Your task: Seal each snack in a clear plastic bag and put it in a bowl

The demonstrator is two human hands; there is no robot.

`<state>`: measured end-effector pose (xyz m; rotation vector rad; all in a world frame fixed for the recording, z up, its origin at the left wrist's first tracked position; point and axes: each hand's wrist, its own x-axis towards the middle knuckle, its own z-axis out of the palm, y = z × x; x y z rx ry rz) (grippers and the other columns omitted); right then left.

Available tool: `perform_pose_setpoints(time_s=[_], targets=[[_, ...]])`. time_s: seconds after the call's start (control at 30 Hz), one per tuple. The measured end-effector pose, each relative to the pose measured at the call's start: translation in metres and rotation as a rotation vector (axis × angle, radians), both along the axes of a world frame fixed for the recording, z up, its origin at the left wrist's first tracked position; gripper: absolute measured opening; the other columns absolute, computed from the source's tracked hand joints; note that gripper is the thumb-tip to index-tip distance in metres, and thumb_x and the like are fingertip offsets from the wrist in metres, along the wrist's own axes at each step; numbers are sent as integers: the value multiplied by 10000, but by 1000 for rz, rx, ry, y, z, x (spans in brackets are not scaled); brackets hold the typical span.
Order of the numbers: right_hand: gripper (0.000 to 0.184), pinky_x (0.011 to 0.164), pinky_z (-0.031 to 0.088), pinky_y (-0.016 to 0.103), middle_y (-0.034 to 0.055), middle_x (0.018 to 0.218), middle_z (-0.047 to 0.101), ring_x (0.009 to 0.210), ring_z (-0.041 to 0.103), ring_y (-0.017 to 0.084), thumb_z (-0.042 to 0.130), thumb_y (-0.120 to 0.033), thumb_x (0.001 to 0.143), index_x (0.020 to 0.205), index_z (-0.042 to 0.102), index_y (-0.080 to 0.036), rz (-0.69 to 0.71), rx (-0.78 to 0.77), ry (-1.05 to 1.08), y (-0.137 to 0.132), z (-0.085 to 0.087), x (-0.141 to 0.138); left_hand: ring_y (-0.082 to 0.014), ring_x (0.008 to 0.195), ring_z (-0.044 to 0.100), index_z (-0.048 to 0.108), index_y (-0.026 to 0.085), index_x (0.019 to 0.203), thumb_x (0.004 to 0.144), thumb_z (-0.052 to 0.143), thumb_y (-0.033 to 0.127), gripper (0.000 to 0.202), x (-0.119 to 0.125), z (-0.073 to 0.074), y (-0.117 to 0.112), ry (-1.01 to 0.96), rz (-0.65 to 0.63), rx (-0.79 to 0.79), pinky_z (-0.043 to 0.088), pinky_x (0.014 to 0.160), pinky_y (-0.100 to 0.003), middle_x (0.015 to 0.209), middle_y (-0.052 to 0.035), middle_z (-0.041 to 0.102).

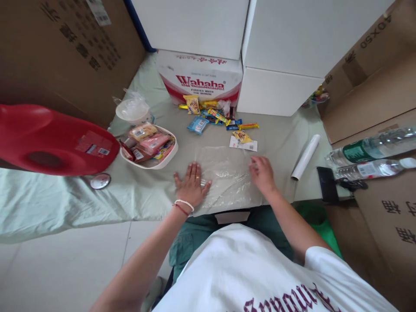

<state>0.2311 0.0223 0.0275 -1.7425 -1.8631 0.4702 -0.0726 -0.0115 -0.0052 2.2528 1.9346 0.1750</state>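
Note:
A clear plastic sheet (pixel 227 173) lies flat on the cloth-covered table in front of me. My left hand (pixel 191 184) rests on its left edge with fingers spread flat, open. My right hand (pixel 261 173) sits on the sheet's right edge, fingers curled down onto the plastic as if pinching it. Beyond the sheet lies a scatter of small snack packets (pixel 217 117). A white bowl (pixel 172 154) filled with pink and red snack packs stands to the left of my left hand.
A white roll (pixel 305 157) lies at the right. Two water bottles (pixel 373 158) lie on a cardboard box. A Wahaha carton (pixel 201 76) and white boxes stand at the back. A red stool (pixel 48 138) is at left, a bagged lidded cup (pixel 131 110) behind the bowl.

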Motion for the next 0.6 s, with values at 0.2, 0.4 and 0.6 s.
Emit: perform_pose_setpoints(time_s=[0.2, 0.4, 0.6], targets=[[572, 1318, 163, 582, 76, 1701, 410, 1603, 289, 301, 446, -416, 1069, 1621, 451, -264, 569, -94, -230, -14, -16, -38, -377, 1595, 320, 272, 92, 1675, 1040, 317, 552, 785, -17, -4, -7, -37, -70, 31, 10, 1270, -741, 1719, -230, 286], [500, 1181, 387, 574, 197, 1475, 626, 1390, 523, 364, 423, -346, 1042, 1439, 654, -148, 171, -78, -334, 22, -18, 55, -371, 1597, 320, 267, 113, 1681, 1032, 319, 593, 809, -33, -4, -8, -44, -134, 12, 1, 1286, -706, 1721, -207, 295], [480, 1038, 481, 482, 177, 1321, 682, 1215, 570, 340, 396, -181, 978, 1327, 725, -186, 69, 0, -494, 127, 11, 66, -389, 1593, 319, 274, 80, 1674, 1033, 340, 589, 821, -33, -8, -8, -13, -145, 27, 31, 1283, -707, 1717, -223, 292]])
